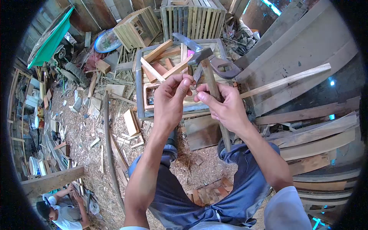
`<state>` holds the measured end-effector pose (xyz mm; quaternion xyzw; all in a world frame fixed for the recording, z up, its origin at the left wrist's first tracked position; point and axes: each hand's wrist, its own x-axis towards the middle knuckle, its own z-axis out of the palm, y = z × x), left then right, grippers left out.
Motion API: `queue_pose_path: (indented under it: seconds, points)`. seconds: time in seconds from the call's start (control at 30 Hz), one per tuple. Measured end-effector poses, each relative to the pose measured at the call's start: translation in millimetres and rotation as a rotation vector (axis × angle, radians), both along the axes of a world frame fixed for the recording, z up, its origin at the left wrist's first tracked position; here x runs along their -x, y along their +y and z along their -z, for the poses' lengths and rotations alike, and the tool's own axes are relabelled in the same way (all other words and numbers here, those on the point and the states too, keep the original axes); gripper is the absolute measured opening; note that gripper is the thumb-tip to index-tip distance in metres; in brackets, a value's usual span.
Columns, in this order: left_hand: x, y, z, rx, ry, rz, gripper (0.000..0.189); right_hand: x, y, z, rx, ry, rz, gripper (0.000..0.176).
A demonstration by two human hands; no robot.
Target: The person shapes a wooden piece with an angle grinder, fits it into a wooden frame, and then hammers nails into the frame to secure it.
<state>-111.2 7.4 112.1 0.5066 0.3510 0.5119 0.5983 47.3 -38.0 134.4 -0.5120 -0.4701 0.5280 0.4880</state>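
Observation:
My right hand (226, 103) is closed around the wooden handle of a hammer (210, 74). The hammer's head is up, and the handle's end reaches down by my right knee. My left hand (170, 97) is closed, with thumb and forefinger pinched together just left of the handle. The fingertips of both hands nearly meet there; a tiny thin thing seems to be between them, too small to name. Behind the hammer, a handsaw (226, 69) lies on the low wooden worktable (140, 82). Wood strips (152, 69) and a small wooden box (146, 100) holding small dark bits are also on it.
Slatted wooden crates (193, 19) stand behind the worktable. A long wood strip (287, 79) juts out to the right, near stacked boards (318, 145). Shavings and offcuts (131, 122) litter the floor. Another person (63, 209) sits at the lower left.

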Motion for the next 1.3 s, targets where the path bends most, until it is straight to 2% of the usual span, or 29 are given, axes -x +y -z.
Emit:
queue_pose_path:
  seconds: [0.33,0.53,0.73,0.87,1.0,1.2,1.3]
  points:
    - [-19,0,3,-0.02,-0.046,0.039,0.019,-14,-10,-11,-0.027,-0.07,0.052,0.016]
    - [-39,-9,-4,0.039,-0.081,0.073,0.02,-28,-12,-4,-0.044,-0.005,0.128,0.016]
    - [-56,-15,3,0.247,-0.222,0.21,0.021,-47,-19,-5,0.126,0.088,0.13,0.018]
    - [-62,-12,9,0.26,-0.247,0.257,0.021,-51,-22,2,-0.026,0.044,0.152,0.019]
    - [-69,-11,8,0.236,-0.205,0.2,0.022,-63,-25,1,-0.04,-0.11,0.194,0.021]
    - [-73,-16,3,0.137,0.036,0.192,0.023,-78,-23,-1,-0.032,-0.131,0.235,0.022]
    - [-73,-16,8,0.112,0.132,0.224,0.018,-81,-24,-1,-0.046,-0.183,0.217,0.021]
